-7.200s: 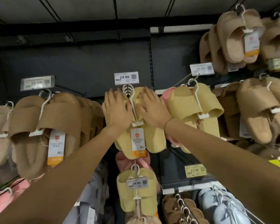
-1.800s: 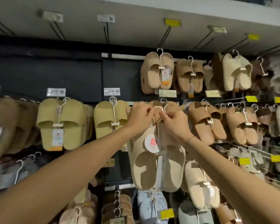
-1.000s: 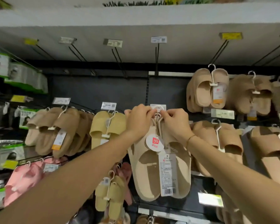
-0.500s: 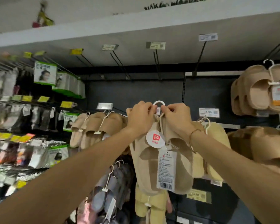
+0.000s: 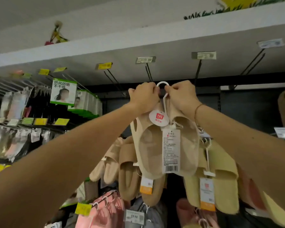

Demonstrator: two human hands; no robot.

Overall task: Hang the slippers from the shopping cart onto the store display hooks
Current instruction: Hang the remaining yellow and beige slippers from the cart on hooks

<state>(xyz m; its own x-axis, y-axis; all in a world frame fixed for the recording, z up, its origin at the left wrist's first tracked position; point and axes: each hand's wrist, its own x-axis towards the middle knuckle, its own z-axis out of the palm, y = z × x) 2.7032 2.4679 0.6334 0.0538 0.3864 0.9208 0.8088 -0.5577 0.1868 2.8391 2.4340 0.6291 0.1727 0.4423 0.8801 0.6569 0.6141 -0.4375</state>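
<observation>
While both my left hand [image 5: 144,97] and right hand [image 5: 182,96] pinch the white hanger [image 5: 162,84] below the shelf [image 5: 171,35], my curled fingers hide the beige slippers' [image 5: 155,145] toes; slippers hang beneath the hanger.

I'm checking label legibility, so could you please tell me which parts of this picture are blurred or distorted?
Head view: the barcode tag on the held beige slippers is soft, its small print unreadable; left-edge packets smear; the shelf edge bows from the wide lens.

beige slippers [image 5: 156,150], white hanger [image 5: 162,83], yellow slippers [image 5: 220,186], pink slippers [image 5: 105,213]
</observation>
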